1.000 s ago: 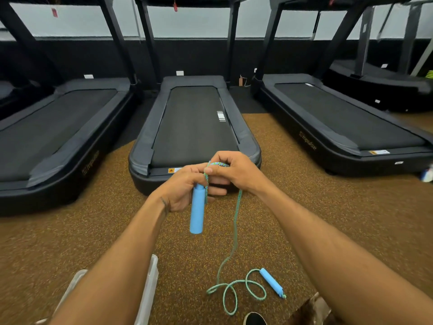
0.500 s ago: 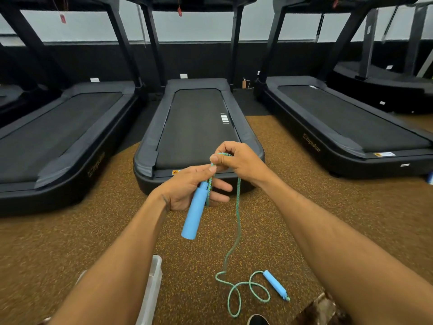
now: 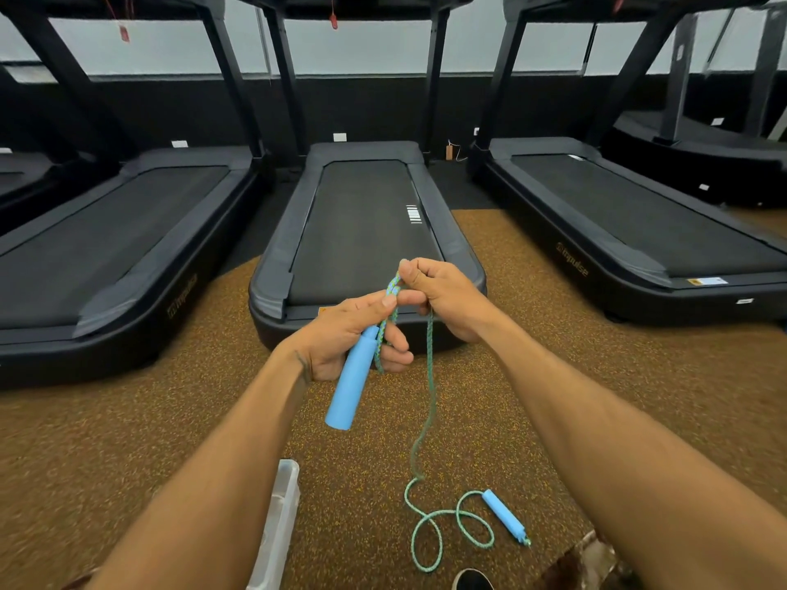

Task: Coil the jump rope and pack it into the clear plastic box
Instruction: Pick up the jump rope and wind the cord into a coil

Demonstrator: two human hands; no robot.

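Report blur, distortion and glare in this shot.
Head view: wide-angle bends the treadmill uprights outward; windows washed out; left hand, right hand and blue handle sharp; hanging rope slightly blurred; floor smeared at the left edge; light even.

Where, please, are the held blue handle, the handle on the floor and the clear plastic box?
held blue handle (image 3: 351, 385): head view, mid-barrel.
handle on the floor (image 3: 506, 516): head view, mid-barrel.
clear plastic box (image 3: 279, 517): head view, side wall.

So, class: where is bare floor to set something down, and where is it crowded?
Bare: the floor between box and rope loops, and between the right arm and right treadmill. Crowded: loops, loose handle and shoe at bottom.
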